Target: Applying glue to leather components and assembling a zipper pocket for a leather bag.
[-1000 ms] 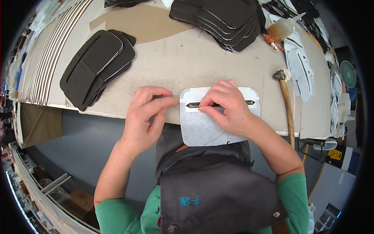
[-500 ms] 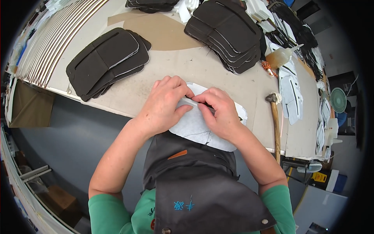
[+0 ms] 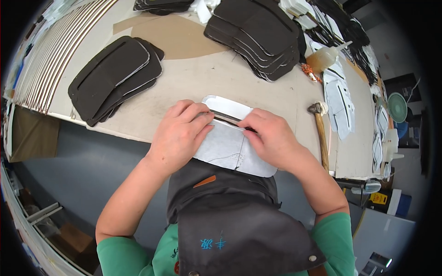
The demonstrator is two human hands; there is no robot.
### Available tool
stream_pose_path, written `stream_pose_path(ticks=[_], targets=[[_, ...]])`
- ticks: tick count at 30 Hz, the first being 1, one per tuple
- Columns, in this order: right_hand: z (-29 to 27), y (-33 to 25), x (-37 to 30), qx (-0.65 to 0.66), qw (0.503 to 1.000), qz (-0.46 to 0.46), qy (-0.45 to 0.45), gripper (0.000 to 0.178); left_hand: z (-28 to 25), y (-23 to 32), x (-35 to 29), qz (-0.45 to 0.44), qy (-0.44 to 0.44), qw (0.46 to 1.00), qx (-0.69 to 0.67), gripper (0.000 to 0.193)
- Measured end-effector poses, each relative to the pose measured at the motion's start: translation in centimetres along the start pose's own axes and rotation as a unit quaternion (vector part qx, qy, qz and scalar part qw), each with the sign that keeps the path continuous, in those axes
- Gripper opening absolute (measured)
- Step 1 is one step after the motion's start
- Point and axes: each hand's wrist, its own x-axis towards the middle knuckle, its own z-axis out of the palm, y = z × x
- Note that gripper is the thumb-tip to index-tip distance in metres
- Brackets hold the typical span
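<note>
A white-backed panel point(image 3: 220, 138) with rounded corners lies at the table's near edge, part of it hanging over my apron. Along its upper part runs a long slit with a dark strip point(image 3: 225, 117) in it. My left hand point(image 3: 180, 133) is closed on the panel at the slit's left end, fingers bent over the dark strip and thumb below. At the right end, my right hand point(image 3: 269, 138) pinches the edge of the slit between thumb and fingers. The fingertips hide both ends of the strip.
Stacks of dark panels lie at the left point(image 3: 116, 78) and far middle point(image 3: 258, 32). A hammer point(image 3: 318, 133) rests right of my right hand, beside white slotted pieces point(image 3: 339, 103) and a glue bottle point(image 3: 322, 59). Brown card point(image 3: 179, 39) lies farther back, ribbed strips point(image 3: 55, 60) far left.
My hands have moved apart from the middle of the slit to its two ends. More of the dark strip shows between them. The view has shifted slightly.
</note>
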Motion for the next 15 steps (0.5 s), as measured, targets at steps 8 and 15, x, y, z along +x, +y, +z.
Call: stream_pose_path(ticks=[8,15], targets=[[0.4,0.6,-1.2,0.097,0.992,0.065,0.048,0.021,2.0,3.7,1.8,-0.034,0.001,0.998,-0.050,0.035],[1.5,1.6,-1.8,0.068,0.991,0.005,0.112,0.021,3.1,3.8,1.5,-0.034,0.019,0.999,-0.024,0.023]])
